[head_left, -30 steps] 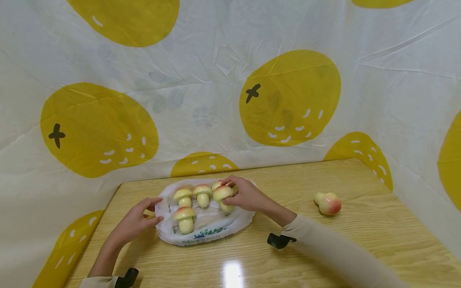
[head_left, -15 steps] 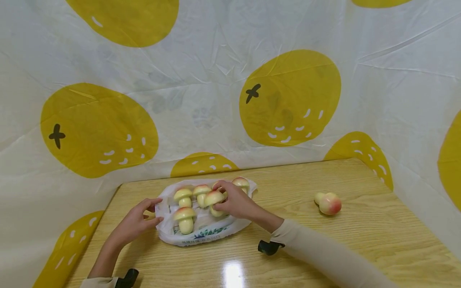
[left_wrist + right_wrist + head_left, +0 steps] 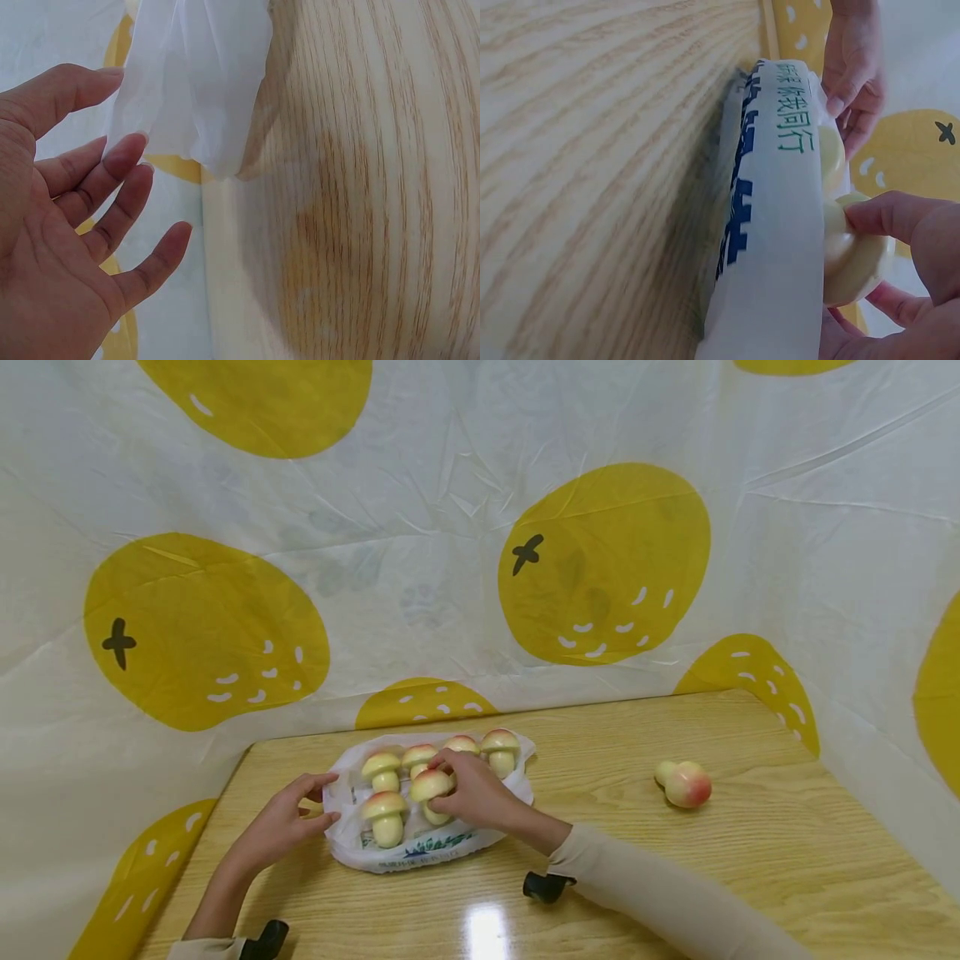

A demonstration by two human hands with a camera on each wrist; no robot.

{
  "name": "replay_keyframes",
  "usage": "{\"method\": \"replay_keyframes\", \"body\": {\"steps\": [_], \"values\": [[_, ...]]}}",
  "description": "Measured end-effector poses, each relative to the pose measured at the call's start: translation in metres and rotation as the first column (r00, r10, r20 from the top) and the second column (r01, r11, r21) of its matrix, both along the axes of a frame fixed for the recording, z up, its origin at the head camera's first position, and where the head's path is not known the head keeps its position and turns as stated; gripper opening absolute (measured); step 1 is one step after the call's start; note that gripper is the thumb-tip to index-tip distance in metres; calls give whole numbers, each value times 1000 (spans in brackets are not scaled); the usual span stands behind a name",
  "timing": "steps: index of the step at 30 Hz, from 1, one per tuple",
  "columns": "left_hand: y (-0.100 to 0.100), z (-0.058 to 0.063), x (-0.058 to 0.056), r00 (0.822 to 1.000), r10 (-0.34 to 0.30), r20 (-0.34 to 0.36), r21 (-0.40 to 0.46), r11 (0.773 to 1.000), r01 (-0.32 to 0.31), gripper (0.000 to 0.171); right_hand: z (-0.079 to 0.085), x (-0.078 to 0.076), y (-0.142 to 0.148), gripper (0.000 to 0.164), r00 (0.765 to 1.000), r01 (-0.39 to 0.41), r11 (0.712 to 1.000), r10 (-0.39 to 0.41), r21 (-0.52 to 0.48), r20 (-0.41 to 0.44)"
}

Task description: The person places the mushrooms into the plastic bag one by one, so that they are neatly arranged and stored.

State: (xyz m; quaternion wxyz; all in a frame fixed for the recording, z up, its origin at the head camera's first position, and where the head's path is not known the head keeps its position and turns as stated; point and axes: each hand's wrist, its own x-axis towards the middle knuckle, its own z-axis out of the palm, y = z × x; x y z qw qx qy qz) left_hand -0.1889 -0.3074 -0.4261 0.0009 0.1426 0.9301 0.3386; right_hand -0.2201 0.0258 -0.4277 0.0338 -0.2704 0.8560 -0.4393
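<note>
A white plastic bag (image 3: 480, 842) with green and blue print is spread in a shallow tray shape on the table. My right hand (image 3: 480, 793) grips a toy mushroom (image 3: 431, 787), cream with a reddish cap, by its cap and stem over the bag's middle. In the right wrist view that mushroom (image 3: 859, 262) shows behind the bag's raised side, thumb and fingers on it. Several similar mushrooms stand upright in the bag, including a front-left mushroom (image 3: 386, 818) and a back-right mushroom (image 3: 501, 752). My left hand (image 3: 281, 822) touches the bag's left rim, its fingers relaxed and apart.
Another mushroom (image 3: 682, 783) lies on its side at the right of the wooden table (image 3: 600, 877). A white curtain (image 3: 420, 585) with large yellow fruit prints hangs along the back and sides. Dark wrist cameras sit at both cuffs.
My right hand has carried a mushroom leftward across the bag to beside the front-left one. The back-right mushrooms, earlier behind the hand, now show. My left hand stays at the rim.
</note>
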Motion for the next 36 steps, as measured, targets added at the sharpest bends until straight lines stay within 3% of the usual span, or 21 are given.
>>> {"method": "replay_keyframes", "body": {"steps": [8, 16, 27, 36], "values": [[1, 1, 0, 1000, 1, -3, -6, 1000, -1, 60, -5, 3, -5, 43, 999, -28, 999, 29, -14, 40], [0, 1, 0, 1000, -9, -5, 1, 1000, 9, 60, -9, 5, -7, 42, 998, -55, 998, 55, 2, 16], [0, 0, 0, 1000, -9, -3, 4, 1000, 9, 60, -8, 8, -7, 47, 1000, -5, 996, 2, 89, 27], [1, 1, 1, 1000, -1, 2, -1, 1000, 1, 60, -6, 9, -5, 51, 999, -11, 996, 7, 88, 48]]}}
